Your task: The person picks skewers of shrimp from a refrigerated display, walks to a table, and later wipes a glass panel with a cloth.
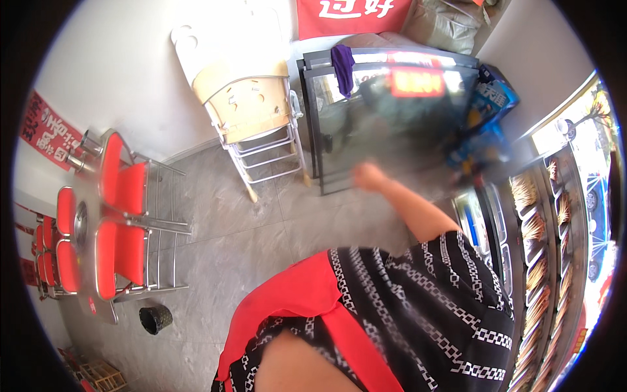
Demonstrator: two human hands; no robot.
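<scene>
My right hand is stretched out low over the grey tiled floor, in front of framed glass panels that lean against the wall. Motion blurs it, so its fingers and anything in them cannot be made out. Bare skin of my other arm shows at the bottom edge, but my left hand is out of view. A purple cloth hangs over the top of the panels. I wear a red apron over a black and white patterned top.
Left of the panels stands a folded high chair with a beige seat. Red chairs flank a metal table at the left, near a dark waste bin. Blue packages stand right of the panels, beyond shelves of bundled sticks.
</scene>
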